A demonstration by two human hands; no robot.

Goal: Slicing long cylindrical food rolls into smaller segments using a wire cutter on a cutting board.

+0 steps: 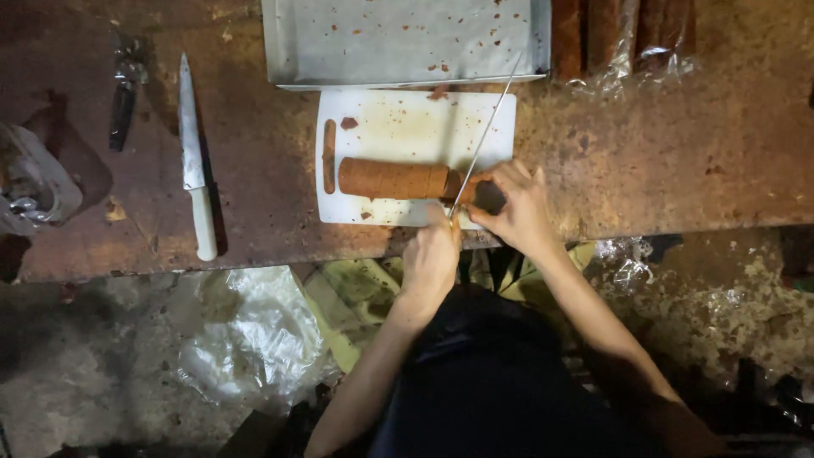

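now left hand (431,254) grips the long knife (483,140), right hand (517,208) pinches the brown roll (394,179) just beside it; blade wants keeping upright, fingertips clear.

Matt white plastic board (407,127), rusty rough tabletop (661,153)

Right end of the brown roll (394,179) hidden beneath the right hand (517,208). Handle of the long thin knife (483,140) enclosed by the left hand (431,259); grip detail not discernible. Beyond the grip, the metal tray (288,51) and wrapped brown logs (623,34) are cut off by the top edge.
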